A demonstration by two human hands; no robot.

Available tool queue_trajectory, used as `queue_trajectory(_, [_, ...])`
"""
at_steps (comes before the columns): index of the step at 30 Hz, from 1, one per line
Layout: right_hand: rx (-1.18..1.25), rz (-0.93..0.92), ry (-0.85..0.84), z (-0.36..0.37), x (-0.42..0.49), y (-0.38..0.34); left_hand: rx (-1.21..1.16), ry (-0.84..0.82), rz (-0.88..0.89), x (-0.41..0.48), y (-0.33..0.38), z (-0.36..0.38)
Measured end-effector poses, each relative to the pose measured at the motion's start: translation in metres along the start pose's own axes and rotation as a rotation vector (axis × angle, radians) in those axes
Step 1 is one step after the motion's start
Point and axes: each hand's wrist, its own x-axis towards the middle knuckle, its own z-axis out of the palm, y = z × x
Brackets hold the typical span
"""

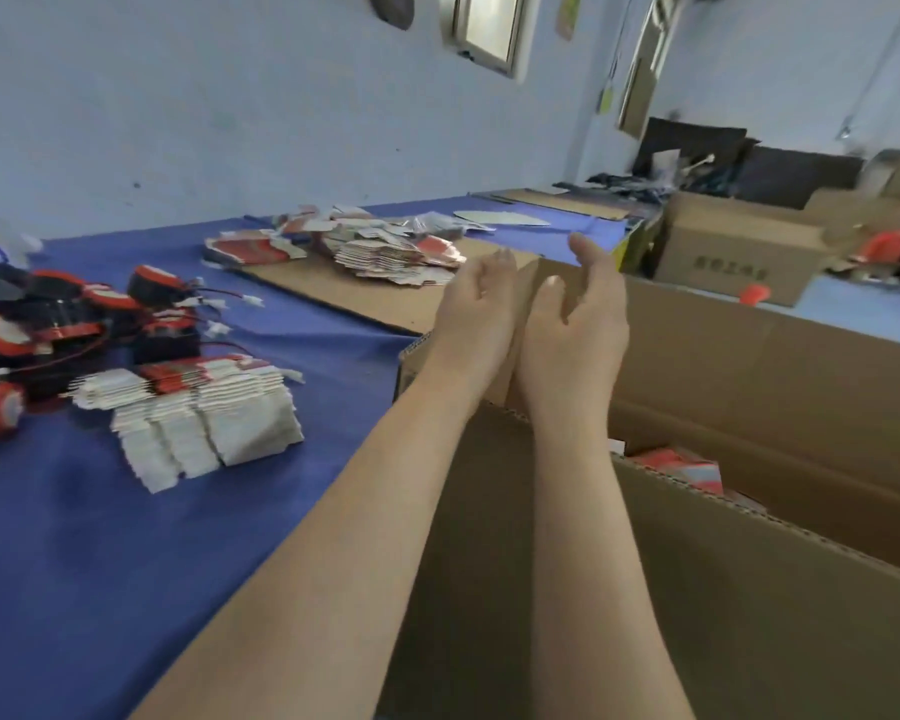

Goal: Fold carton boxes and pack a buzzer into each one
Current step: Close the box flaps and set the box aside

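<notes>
Your left hand (pixel 476 309) and right hand (pixel 575 324) are loosely open, empty. Print on the brown box (pixel 733 252) at 2 o'clock is unreadable. White-and-red flat cartons (pixel 204 413) lie at 9 o'clock.

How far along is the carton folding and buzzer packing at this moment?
Done: a few red-and-white cartons lie inside the large cardboard box, apparently packed. In hand: nothing; the left hand and right hand hover open over that box. Left: a stack of flat cartons, a farther pile of flat cartons and loose buzzers wait on the blue table.
</notes>
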Motion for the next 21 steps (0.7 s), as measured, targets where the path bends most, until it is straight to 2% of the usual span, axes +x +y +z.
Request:
queue_trajectory(3, [0.259,-0.014,-0.143,0.039,-0.019,-0.010,0.015,0.287,0.134,0.007,-0.005,-0.052])
queue_trajectory(6, [0.399,0.043,-0.391,0.088,-0.043,-0.015,0.165,0.547,0.109,0.013,-0.022,-0.132])
queue_trajectory(8, [0.327,0.121,-0.556,0.119,-0.057,-0.010,0.261,0.670,-0.003,0.014,-0.038,-0.183])
queue_trajectory(10, [0.121,0.163,-0.710,0.148,-0.067,-0.002,0.368,0.756,-0.162,0.009,-0.053,-0.227])
queue_trajectory(13, [-0.088,0.159,-0.834,0.182,-0.076,0.001,0.442,0.756,-0.353,0.003,-0.072,-0.266])
queue_trajectory(17, [-0.250,0.127,-0.851,0.211,-0.078,-0.002,0.513,0.672,-0.533,0.004,-0.090,-0.279])
queue_trajectory(21, [-0.484,0.035,-0.963,0.229,-0.081,-0.007,0.529,0.594,-0.520,0.002,-0.104,-0.278])
